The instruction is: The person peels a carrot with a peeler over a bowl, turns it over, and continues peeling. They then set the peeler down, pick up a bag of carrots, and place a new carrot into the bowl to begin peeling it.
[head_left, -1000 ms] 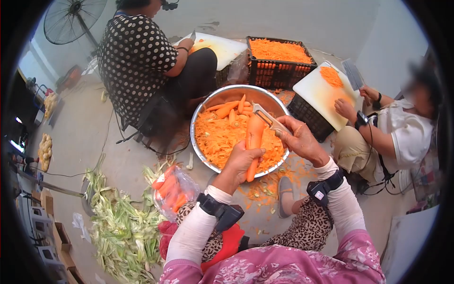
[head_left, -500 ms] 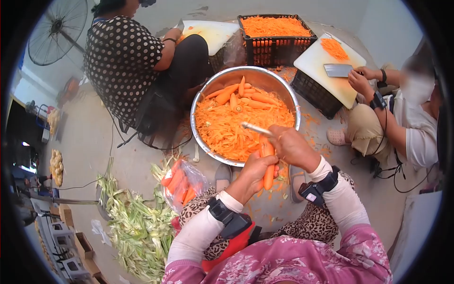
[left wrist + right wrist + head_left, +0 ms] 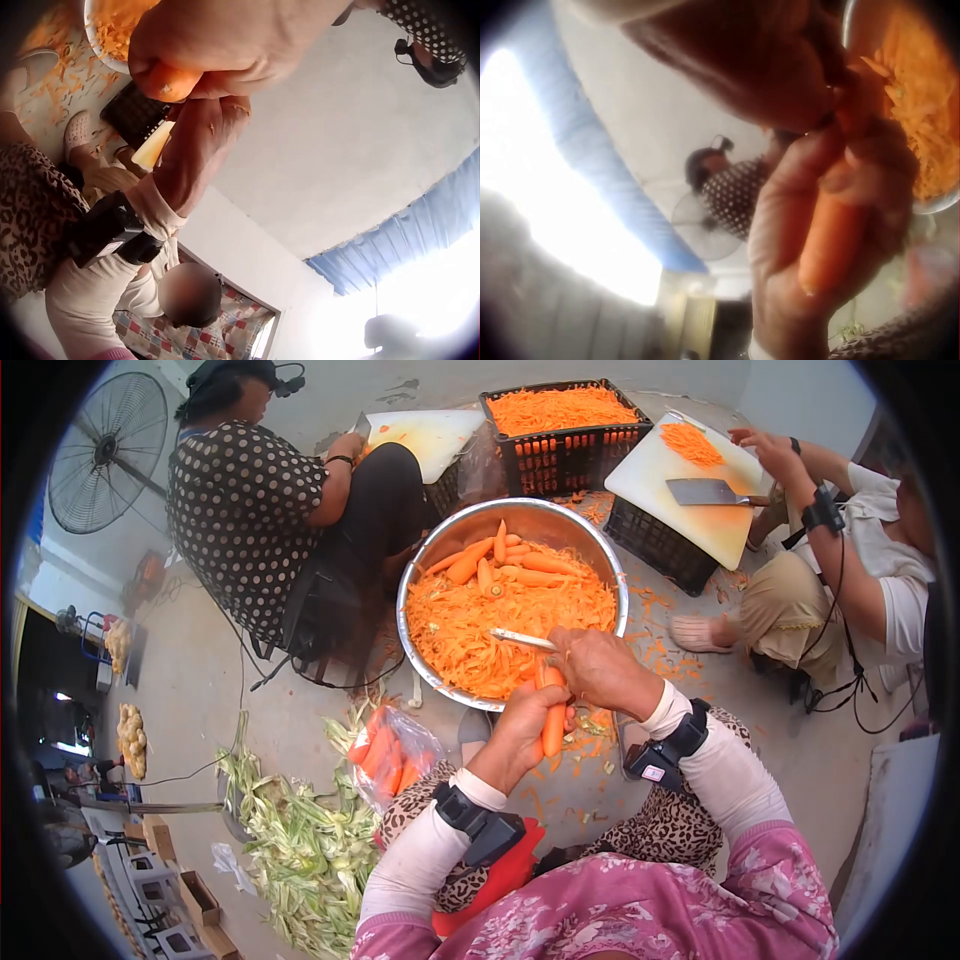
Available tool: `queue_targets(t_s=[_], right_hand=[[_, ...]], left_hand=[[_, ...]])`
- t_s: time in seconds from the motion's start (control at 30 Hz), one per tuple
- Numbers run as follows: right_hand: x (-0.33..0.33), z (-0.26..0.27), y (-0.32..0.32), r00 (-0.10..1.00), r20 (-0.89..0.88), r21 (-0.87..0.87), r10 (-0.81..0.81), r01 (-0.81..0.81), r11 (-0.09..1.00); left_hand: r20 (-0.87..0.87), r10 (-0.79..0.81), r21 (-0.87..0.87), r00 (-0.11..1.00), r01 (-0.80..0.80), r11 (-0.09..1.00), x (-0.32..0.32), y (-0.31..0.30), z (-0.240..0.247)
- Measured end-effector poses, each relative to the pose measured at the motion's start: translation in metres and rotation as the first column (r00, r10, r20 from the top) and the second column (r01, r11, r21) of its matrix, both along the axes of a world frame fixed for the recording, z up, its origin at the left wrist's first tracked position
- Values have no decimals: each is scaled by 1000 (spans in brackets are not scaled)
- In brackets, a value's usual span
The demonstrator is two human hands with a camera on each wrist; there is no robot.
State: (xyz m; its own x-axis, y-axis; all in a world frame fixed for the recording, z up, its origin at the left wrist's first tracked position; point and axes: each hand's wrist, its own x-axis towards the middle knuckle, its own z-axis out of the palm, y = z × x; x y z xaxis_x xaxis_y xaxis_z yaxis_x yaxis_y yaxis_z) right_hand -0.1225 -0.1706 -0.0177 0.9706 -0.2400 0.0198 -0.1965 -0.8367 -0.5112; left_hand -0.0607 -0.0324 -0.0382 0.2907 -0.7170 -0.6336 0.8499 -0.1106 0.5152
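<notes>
My left hand (image 3: 520,732) grips a peeled-looking carrot (image 3: 553,732) near the bowl's front rim, its lower end sticking out below the fingers. In the right wrist view the fingers curl round the carrot (image 3: 832,232), and in the left wrist view its rounded end (image 3: 171,82) pokes out of the fist. My right hand (image 3: 607,672) holds a metal peeler (image 3: 522,639) at the carrot's upper end, close beside the left hand. A large steel bowl (image 3: 530,515) behind them contains orange peelings (image 3: 460,635) and several whole carrots (image 3: 545,563).
A plastic bag of carrots (image 3: 388,755) and a heap of green husks (image 3: 300,850) lie at left. Beyond the bowl stands a black crate (image 3: 570,470) of shredded carrot. At right, a cleaver (image 3: 700,492) lies on a cutting board (image 3: 640,475) beside a seated person. Another person sits at left.
Both hands have drawn the carrot down from over the bowl towards me, the right hand coming close beside the left. The person at right has let go of the cleaver onto the board.
</notes>
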Motion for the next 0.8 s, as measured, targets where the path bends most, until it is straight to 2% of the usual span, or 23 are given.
queue_targets(t_s=[0.17,0.23,0.3,0.37,0.47,0.53,0.63,0.7,0.77,0.8], right_hand=[[-4,12,-17,978,175,71,-117,106,992],[-6,18,-22,958,236,79,-160,145,986],[-6,23,-22,924,316,283,-215,124,951],[-7,26,-17,925,329,318,-190,81,945],[-6,29,-8,966,239,431,-101,-12,902],[-5,27,-2,957,289,440,17,-149,886],[-3,25,6,941,325,464,89,-241,852],[-3,25,7,947,308,465,95,-237,853],[-2,21,7,923,365,345,119,-253,904],[-2,20,6,924,364,346,117,-251,904]], left_hand=[[-52,101,-66,993,-105,992,6,1,2],[-135,177,-165,975,-198,966,14,2,7],[-121,250,-133,961,-265,955,20,4,8],[-184,290,-167,939,-321,932,30,9,-1],[-171,322,-163,931,-349,923,37,11,4],[-128,328,-176,936,-347,921,40,12,4],[-127,331,-133,935,-347,928,40,12,16],[-148,315,-185,938,-339,922,39,14,17],[-195,301,-199,934,-338,920,38,15,18],[-196,300,-197,934,-337,921,39,16,15]])
